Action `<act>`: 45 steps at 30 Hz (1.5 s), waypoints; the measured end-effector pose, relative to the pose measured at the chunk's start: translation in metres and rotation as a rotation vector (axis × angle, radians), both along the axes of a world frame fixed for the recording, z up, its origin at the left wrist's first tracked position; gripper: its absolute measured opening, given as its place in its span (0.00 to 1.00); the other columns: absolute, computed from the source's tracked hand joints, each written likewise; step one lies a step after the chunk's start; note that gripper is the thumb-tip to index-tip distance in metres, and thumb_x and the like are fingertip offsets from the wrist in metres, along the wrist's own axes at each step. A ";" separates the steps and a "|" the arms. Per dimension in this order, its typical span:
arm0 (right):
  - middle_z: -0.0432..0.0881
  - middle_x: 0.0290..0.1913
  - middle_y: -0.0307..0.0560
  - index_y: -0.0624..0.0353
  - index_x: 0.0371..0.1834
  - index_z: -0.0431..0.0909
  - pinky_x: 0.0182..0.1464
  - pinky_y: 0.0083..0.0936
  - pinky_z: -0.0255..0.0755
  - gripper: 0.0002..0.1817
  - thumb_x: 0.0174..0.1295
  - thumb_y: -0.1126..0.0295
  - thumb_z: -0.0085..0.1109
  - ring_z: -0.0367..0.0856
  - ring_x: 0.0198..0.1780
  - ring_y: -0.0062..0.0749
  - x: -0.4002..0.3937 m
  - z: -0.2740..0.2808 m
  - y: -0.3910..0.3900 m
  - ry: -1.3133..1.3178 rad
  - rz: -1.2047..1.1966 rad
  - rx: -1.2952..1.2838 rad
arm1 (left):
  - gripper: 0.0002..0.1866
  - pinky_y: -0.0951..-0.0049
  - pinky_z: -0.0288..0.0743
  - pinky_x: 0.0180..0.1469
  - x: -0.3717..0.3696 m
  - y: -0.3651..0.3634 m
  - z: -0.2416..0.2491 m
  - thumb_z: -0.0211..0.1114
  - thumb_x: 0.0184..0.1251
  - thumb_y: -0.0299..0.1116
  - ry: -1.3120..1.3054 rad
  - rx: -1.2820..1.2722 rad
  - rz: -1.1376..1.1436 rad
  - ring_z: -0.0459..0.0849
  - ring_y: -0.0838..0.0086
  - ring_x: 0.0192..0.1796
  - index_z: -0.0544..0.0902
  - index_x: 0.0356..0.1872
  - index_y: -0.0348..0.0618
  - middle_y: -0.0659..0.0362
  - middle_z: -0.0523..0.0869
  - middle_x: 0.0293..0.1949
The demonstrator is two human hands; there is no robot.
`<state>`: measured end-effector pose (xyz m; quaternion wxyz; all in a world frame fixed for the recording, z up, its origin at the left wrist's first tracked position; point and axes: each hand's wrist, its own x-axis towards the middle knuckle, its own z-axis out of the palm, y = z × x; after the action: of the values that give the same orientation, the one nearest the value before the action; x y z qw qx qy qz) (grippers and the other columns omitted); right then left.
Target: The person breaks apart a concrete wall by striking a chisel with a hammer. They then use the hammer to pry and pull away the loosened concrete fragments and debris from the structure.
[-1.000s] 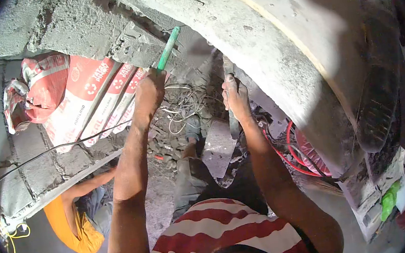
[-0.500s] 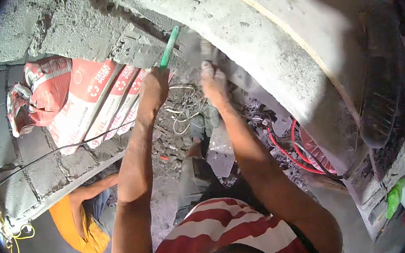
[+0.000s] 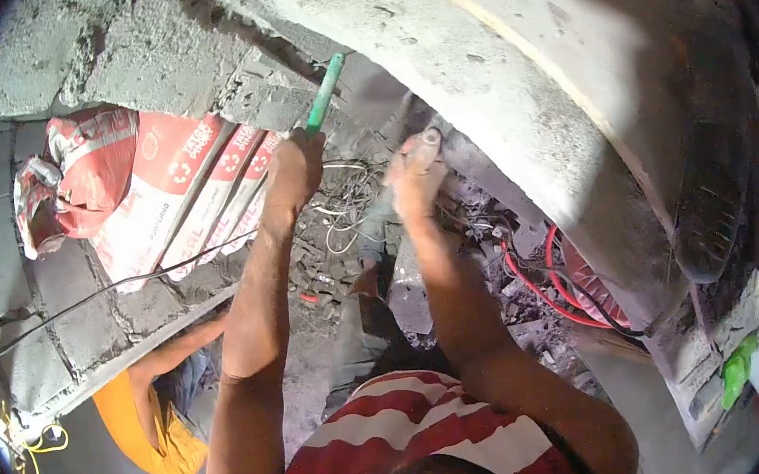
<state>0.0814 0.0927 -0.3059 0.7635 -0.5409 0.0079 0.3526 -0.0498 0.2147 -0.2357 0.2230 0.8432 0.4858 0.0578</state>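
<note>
My left hand [image 3: 297,173] is closed around a green chisel [image 3: 325,93], which slants up and right from my fist beside the broken concrete edge [image 3: 267,87]. To its right, my right hand [image 3: 414,182], smeared by motion, is wrapped around what looks like a hammer. A grey rounded end of that hammer [image 3: 429,137] shows above my fingers; the rest is mostly hidden or blurred. The two hands are apart, and the hammer does not touch the chisel.
Red and white cement bags [image 3: 179,179] lie on a block ledge at left, crossed by a black cable [image 3: 139,279]. A curved concrete slab [image 3: 513,103] rises at right. Tangled wires [image 3: 344,208], rubble and red hoses [image 3: 542,285] lie below. A co-worker's orange garment [image 3: 145,428] shows lower left.
My right hand has moved down and slightly right with the hammer, whose angle has changed. My left hand and the chisel have shifted only slightly.
</note>
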 end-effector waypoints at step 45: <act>0.82 0.47 0.69 0.73 0.56 0.74 0.54 0.36 0.73 0.36 0.63 0.46 0.61 0.83 0.51 0.51 0.030 0.010 -0.094 -0.609 0.681 -0.346 | 0.22 0.46 0.70 0.34 -0.033 -0.017 -0.091 0.54 0.74 0.52 -0.192 0.189 0.231 0.80 0.39 0.34 0.75 0.37 0.39 0.39 0.81 0.28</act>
<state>0.1114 -0.0009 -0.2963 0.4711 -0.7104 -0.3348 0.4016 -0.0823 0.1975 -0.3270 0.1800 0.7894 0.5484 0.2089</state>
